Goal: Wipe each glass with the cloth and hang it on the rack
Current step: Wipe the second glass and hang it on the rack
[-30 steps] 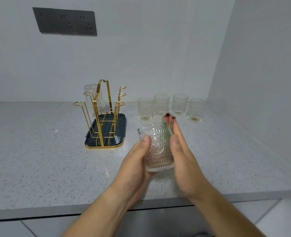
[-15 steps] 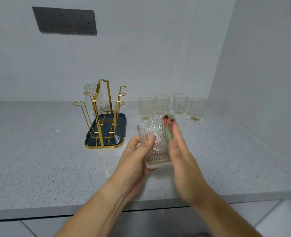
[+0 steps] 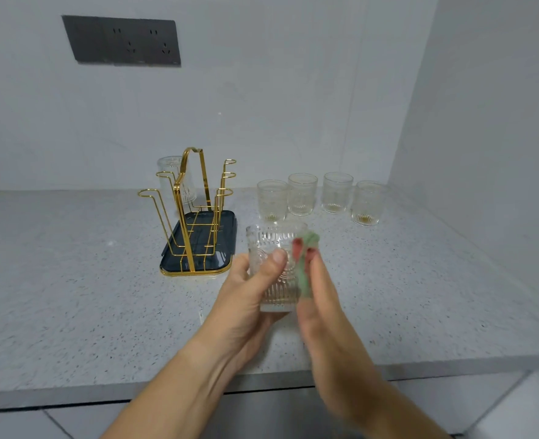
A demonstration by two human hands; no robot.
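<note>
Green cloth (image 3: 303, 280) pressed on glass (image 3: 271, 243) by flat right hand (image 3: 322, 307); left hand (image 3: 246, 299) gripping

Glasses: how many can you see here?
6. One glass in the left hand, the right hand pressing the cloth to it; one hung on the rack's far side; four in a row on the counter right of it.
</note>
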